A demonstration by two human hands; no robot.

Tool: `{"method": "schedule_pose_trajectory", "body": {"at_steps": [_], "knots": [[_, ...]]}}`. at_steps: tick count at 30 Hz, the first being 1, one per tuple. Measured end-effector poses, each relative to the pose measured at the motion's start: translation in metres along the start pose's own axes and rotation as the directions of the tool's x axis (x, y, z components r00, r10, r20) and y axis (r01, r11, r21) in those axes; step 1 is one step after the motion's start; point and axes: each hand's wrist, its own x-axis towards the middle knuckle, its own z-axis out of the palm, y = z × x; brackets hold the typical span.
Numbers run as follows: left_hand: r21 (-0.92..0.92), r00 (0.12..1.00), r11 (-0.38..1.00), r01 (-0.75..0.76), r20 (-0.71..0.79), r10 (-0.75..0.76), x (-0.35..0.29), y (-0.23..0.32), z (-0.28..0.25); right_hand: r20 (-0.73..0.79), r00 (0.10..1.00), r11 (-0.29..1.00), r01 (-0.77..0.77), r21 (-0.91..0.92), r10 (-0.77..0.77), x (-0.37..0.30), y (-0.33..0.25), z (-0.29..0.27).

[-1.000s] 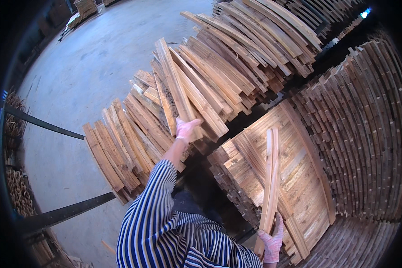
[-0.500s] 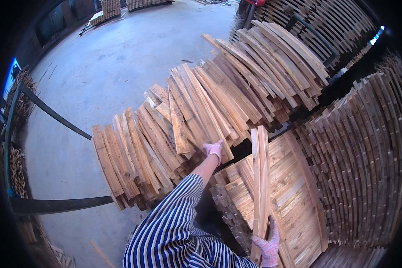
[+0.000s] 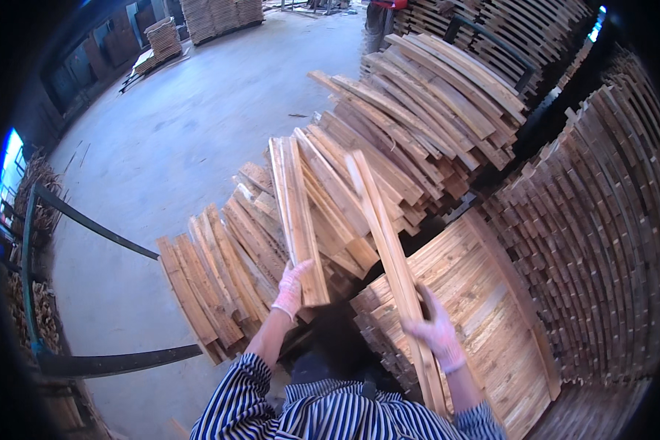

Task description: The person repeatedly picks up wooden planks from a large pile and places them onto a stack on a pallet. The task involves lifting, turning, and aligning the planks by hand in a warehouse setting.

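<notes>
My left hand [image 3: 291, 287], in a pale pink work glove, grips wooden boards [image 3: 304, 227] by their near end and tilts them up off a long row of loose boards [image 3: 238, 242]. At least two boards seem to lie together in it. My right hand [image 3: 436, 334], gloved alike, closes on another long narrow wooden board [image 3: 387, 253] near its lower half, possibly more than one laid together. That piece slants over the edge of a flat-topped stack of boards [image 3: 491, 301]; its far end rises beside the loose row.
Tall stacked boards [image 3: 587, 242] stand close on the right. A dark metal frame [image 3: 95, 220] juts out at the left. Beyond the row lies a grey concrete floor [image 3: 183, 110], with further wood stacks [image 3: 220, 20] at the back.
My left hand, earlier reaching onto the row, now holds boards drawn back toward me. My right hand has moved up along its board, whose far end has swung left.
</notes>
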Motion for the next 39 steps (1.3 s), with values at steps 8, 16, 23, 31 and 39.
{"method": "schedule_pose_trajectory", "body": {"at_steps": [8, 16, 23, 31, 39], "knots": [[0.637, 0.988, 0.765, 0.091, -0.151, 0.009, -0.116, -0.040, 0.034, 0.345, 0.893, 0.895, -0.379, 0.234, 0.288, 0.203, 0.065, 0.119], [0.096, 0.994, 0.991, 0.091, 0.050, -0.096, -0.019, 0.020, 0.029, 0.468, 0.863, 0.787, -0.420, 0.452, 0.192, 0.178, 0.047, 0.114], [0.167, 0.928, 0.963, 0.212, 0.273, -0.252, -0.026, 0.013, 0.073, 0.173, 0.968, 0.982, -0.171, -0.078, 0.182, 0.124, 0.037, 0.078], [0.150, 0.803, 0.970, 0.193, 0.544, -0.244, -0.075, -0.033, 0.133, -0.008, 1.000, 0.949, 0.015, -0.316, -0.018, -0.085, 0.065, 0.000], [0.382, 0.609, 0.911, 0.154, 0.690, -0.393, -0.196, -0.166, 0.258, -0.565, 0.804, 0.940, -0.313, -0.137, 0.185, -0.219, 0.083, -0.074]]}}
